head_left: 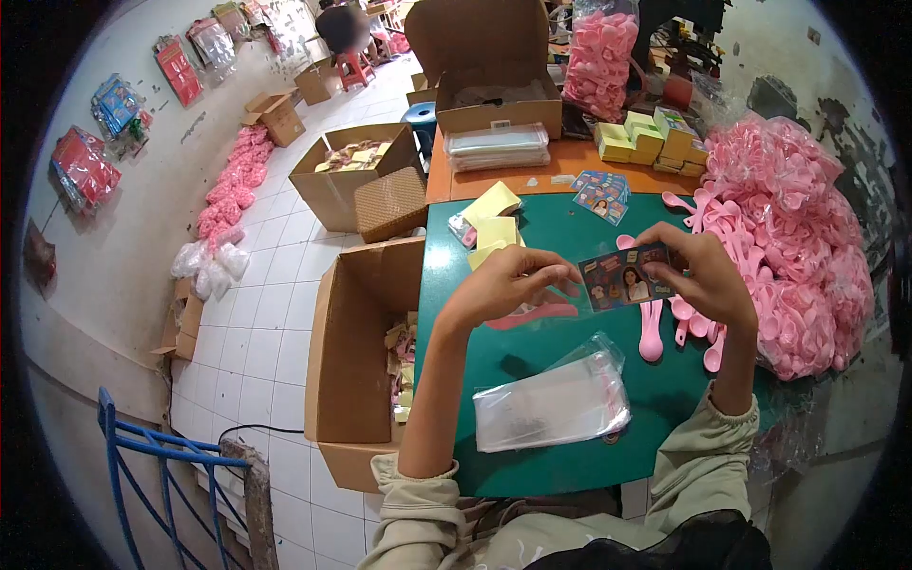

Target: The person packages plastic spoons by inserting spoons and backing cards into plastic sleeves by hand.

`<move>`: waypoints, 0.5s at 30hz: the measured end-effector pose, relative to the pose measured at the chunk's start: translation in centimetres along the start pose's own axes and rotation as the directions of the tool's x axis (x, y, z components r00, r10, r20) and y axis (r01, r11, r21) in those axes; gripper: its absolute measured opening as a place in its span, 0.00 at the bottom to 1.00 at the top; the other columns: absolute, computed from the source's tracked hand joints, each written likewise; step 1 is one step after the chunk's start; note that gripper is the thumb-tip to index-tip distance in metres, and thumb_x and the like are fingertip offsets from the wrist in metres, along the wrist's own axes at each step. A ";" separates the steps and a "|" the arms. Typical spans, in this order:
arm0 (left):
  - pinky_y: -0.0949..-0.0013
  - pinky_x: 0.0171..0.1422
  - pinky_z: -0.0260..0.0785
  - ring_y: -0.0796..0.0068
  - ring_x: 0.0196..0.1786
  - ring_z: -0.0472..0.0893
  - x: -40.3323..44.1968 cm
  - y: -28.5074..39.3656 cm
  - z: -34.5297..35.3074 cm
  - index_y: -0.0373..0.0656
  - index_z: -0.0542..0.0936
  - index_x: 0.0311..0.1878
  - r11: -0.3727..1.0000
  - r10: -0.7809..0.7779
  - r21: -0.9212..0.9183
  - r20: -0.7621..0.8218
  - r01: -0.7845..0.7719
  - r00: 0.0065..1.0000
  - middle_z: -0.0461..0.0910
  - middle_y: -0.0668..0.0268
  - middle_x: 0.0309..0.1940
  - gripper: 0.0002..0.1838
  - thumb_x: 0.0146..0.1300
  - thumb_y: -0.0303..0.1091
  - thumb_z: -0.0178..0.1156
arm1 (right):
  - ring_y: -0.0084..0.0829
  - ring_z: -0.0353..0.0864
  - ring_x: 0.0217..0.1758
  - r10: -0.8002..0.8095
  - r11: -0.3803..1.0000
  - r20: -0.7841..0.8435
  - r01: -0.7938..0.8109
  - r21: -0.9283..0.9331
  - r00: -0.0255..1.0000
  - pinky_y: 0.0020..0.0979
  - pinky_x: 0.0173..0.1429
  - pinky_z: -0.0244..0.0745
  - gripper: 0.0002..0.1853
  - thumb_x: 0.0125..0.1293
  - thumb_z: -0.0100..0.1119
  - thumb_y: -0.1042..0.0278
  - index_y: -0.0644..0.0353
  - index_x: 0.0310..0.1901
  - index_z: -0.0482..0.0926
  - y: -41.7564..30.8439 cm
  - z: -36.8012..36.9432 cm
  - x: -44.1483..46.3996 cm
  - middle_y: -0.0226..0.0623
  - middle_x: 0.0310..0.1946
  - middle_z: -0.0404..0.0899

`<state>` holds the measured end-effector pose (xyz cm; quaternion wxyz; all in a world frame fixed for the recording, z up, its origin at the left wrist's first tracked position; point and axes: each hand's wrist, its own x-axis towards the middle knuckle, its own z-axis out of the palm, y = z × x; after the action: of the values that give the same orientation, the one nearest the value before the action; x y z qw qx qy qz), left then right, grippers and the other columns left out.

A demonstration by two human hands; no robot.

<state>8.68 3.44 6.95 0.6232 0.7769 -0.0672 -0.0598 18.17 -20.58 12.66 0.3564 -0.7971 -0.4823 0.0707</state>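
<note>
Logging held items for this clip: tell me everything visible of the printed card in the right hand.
The printed card is a thin, dark rectangle, paper-like in look, showing a person's picture and lettering too small to read. It looks flat, printed face toward the camera, slightly tilted, held above the green table. The right hand grips its right end, thumb across the front. The left hand is by its left edge; contact there is unclear.

Green tabletop (560, 225): clear plastic sleeves (541, 408) near front edge; loose pink spoons (651, 337) and a bagged heap (803, 247) at right; fanned cards (603, 202) toward rear. Orange surface (570, 160) behind: clear packets (497, 147), open carton (499, 116), small boxes (646, 142). White-tiled floor (256, 356): cardboard boxes (356, 347), pink bundles (228, 185) along wall.
</note>
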 end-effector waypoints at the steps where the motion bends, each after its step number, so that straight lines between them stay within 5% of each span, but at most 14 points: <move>1: 0.76 0.41 0.75 0.79 0.37 0.81 0.1 -0.1 0.1 0.35 0.79 0.45 0.999 -0.021 -0.033 -0.008 0.021 1.000 0.82 0.64 0.35 0.17 0.69 0.41 0.52 | 0.27 0.81 0.31 -0.014 1.000 0.000 0.014 0.006 1.000 0.28 0.36 0.73 0.12 0.58 0.58 0.79 0.63 0.44 0.74 0.2 -0.1 -0.1 0.41 0.30 0.81; 7: 0.77 0.37 0.72 0.83 0.37 0.79 0.0 1.3 1.1 0.37 0.79 0.48 0.984 0.002 0.180 -0.003 -0.002 1.000 0.82 0.65 0.32 0.16 0.68 0.40 0.53 | 0.30 0.79 0.26 0.008 1.000 0.055 -0.009 0.030 0.998 0.29 0.31 0.70 0.11 0.56 0.63 0.71 0.64 0.39 0.74 -0.8 0.6 0.0 0.41 0.23 0.78; 11: 0.75 0.39 0.72 0.85 0.37 0.77 0.6 0.5 1.6 0.39 0.78 0.52 0.976 0.140 0.164 0.018 -0.141 0.990 0.82 0.65 0.33 0.16 0.67 0.39 0.54 | 0.34 0.75 0.21 -0.024 0.972 0.100 0.047 -0.231 0.995 0.30 0.26 0.65 0.15 0.53 0.68 0.62 0.63 0.31 0.75 -0.7 1.2 0.4 0.41 0.17 0.72; 15: 0.72 0.40 0.71 0.84 0.36 0.77 0.2 1.5 2.5 0.41 0.74 0.58 0.980 0.165 0.117 -0.008 -0.163 0.986 0.83 0.63 0.33 0.19 0.66 0.37 0.56 | 0.41 0.74 0.22 -0.082 0.981 0.111 0.100 -0.168 0.990 0.34 0.27 0.64 0.16 0.53 0.67 0.57 0.63 0.30 0.75 -0.3 1.8 0.7 0.44 0.18 0.72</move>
<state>8.41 0.62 7.91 0.5803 0.8042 -0.1288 0.0028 17.46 -19.02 11.72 0.2629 -0.7973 -0.5407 0.0533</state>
